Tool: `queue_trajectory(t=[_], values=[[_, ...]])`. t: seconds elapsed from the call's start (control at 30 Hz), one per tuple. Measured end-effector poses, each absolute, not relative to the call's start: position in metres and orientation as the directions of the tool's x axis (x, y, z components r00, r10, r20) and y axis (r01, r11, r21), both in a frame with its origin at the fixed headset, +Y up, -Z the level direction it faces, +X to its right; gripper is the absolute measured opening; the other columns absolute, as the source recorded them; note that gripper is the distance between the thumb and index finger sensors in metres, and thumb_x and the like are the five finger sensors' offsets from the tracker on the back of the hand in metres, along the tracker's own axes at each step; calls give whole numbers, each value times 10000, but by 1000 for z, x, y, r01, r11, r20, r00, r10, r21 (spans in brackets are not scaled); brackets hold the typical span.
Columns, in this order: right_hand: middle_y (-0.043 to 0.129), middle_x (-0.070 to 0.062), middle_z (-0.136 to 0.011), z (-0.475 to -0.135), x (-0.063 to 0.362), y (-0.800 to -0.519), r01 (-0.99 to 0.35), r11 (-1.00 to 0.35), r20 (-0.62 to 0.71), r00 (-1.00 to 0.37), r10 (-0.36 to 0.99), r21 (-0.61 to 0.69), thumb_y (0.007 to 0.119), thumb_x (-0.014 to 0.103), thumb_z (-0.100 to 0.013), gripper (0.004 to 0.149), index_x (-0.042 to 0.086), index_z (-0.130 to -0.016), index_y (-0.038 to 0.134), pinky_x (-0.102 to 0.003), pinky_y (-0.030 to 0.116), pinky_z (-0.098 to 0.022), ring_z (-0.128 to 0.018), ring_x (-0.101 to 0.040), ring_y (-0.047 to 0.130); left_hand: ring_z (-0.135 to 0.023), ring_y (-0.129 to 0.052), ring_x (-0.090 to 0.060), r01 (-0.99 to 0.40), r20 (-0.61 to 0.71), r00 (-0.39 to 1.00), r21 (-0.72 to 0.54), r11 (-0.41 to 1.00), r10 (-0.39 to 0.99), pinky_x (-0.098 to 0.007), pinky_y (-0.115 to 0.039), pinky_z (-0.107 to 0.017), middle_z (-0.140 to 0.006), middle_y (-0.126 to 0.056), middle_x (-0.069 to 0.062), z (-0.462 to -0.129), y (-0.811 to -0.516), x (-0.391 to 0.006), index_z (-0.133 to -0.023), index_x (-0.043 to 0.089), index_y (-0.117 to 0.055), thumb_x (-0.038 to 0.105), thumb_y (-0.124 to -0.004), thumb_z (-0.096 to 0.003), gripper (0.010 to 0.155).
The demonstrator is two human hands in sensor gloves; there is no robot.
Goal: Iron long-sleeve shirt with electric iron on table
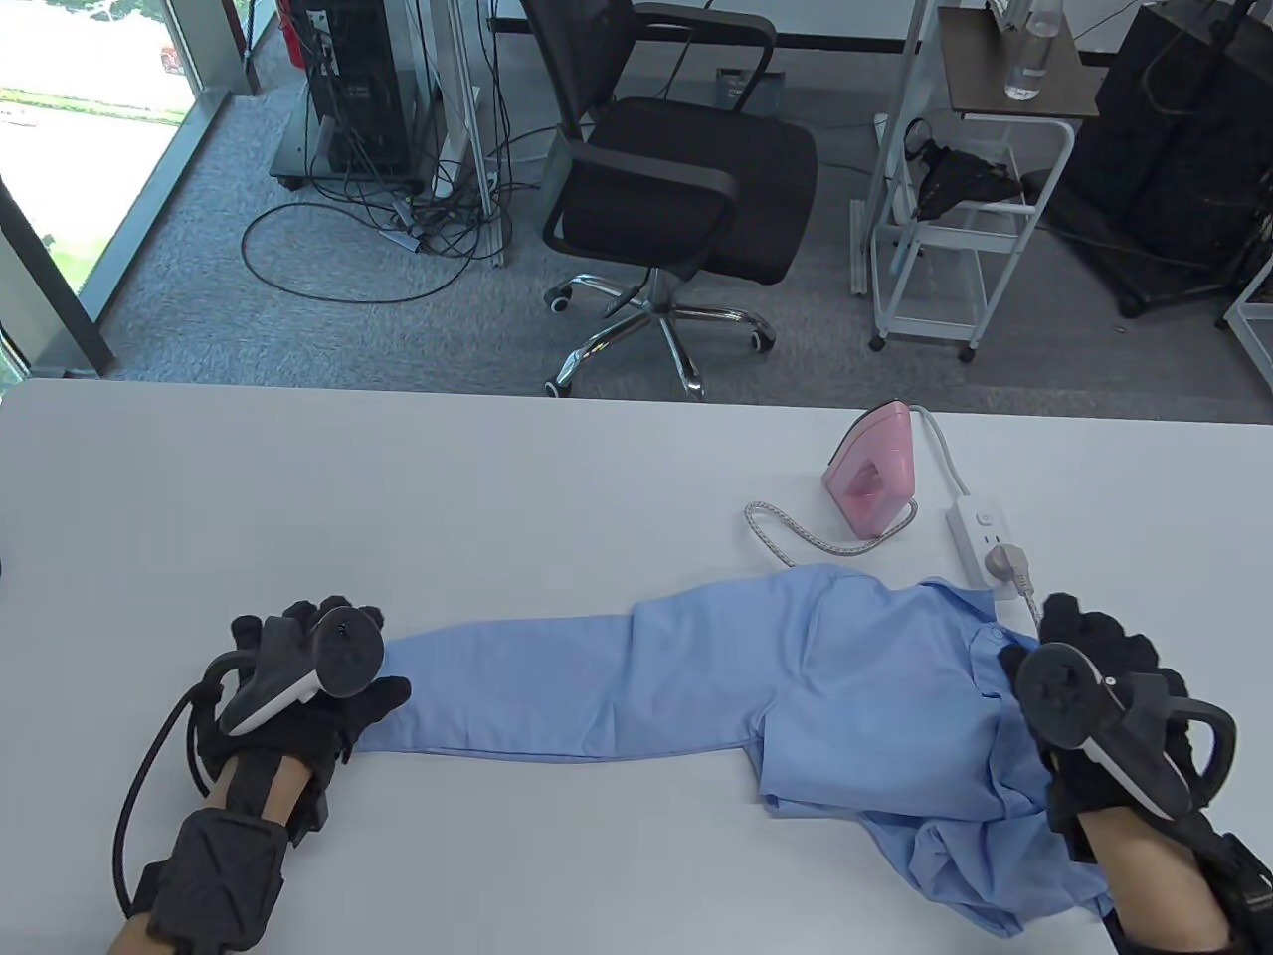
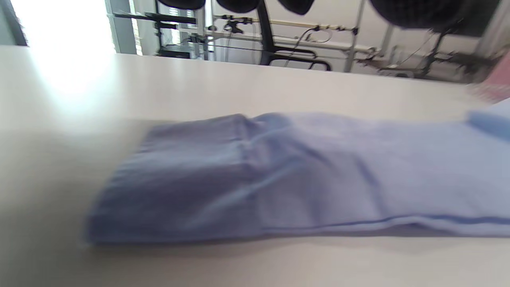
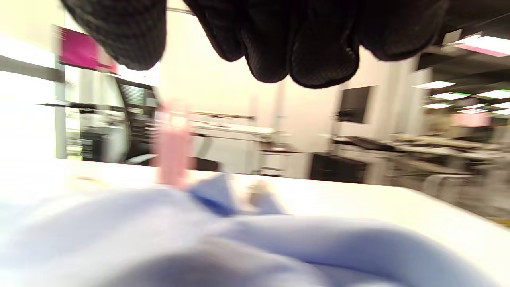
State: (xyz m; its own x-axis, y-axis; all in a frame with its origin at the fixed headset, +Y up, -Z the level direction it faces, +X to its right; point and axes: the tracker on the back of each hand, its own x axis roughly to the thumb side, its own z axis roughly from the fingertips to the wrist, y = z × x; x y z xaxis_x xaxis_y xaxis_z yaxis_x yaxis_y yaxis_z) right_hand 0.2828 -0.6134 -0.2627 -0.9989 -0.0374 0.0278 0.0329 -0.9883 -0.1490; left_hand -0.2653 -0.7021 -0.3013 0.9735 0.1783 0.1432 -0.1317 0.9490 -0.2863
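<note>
A light blue long-sleeve shirt [image 1: 825,676] lies on the white table [image 1: 398,497], one sleeve [image 1: 537,686] stretched flat to the left. My left hand [image 1: 363,657] is at the cuff end, thumb touching the cuff; in the left wrist view the cuff [image 2: 179,179] lies flat and ungripped below the fingertips [image 2: 414,12]. My right hand [image 1: 1069,637] hovers with spread fingers over the rumpled body near the collar; its fingers [image 3: 310,52] hang above the cloth [image 3: 199,247] without holding it. A pink iron [image 1: 873,477] stands on end behind the shirt, untouched.
A white power strip [image 1: 980,532] with a plug [image 1: 1009,567] lies right of the iron, and the braided cord [image 1: 786,532] loops to its left. Part of the shirt hangs over the near table edge at right. An office chair [image 1: 676,189] stands beyond the table.
</note>
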Motion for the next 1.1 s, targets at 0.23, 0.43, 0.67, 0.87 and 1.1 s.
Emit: queue_trajectory(t=[0.23,0.43,0.67,0.87,1.1], values=[[651,-198,-1073,-224,162,-703,195,-977,500,-857,-124,92,701,657,-510,743,194,-1080,587,-661,693,-602,-866,-473,768,-1090,-377,-519,221,388,919,-356,908,-71,-814,-326,-694,-1189,-270,-80,-286,-764,-203,-1099,310,-308,651,-670,-377,877],[644,-175,-1039,-228,134,-748,491,-869,494,-773,-399,67,716,404,-595,574,244,-1104,503,-659,681,-624,-823,-401,774,-1052,-615,-483,180,263,960,-305,935,-99,-772,-445,-704,-1167,-465,-60,-294,-763,-214,-1074,295,-456,560,-626,-455,695],[797,-142,-871,-226,148,-735,604,-770,525,-732,-435,205,772,193,-577,321,254,-892,776,-657,695,-605,-680,-376,847,-1093,-377,-486,99,227,974,-420,902,-1,-778,-371,-709,-1186,-214,-39,-298,-775,-221,-1091,349,-239,572,-537,-472,721],[881,-160,-835,-175,148,-693,545,-688,718,-695,-50,479,860,177,-484,299,253,-764,932,-706,688,-593,-677,-413,910,-1085,-443,-492,95,274,962,-389,916,16,-779,-395,-708,-1190,-284,-13,-293,-773,-198,-1085,354,-318,610,-565,-447,731],[740,-230,-983,-174,168,-612,180,-915,646,-756,106,360,739,529,-533,610,195,-1040,685,-713,634,-626,-772,-457,814,-1067,-404,-557,123,242,970,-417,900,-20,-782,-393,-704,-1189,-216,-80,-290,-778,-195,-1105,290,-230,641,-525,-434,812]])
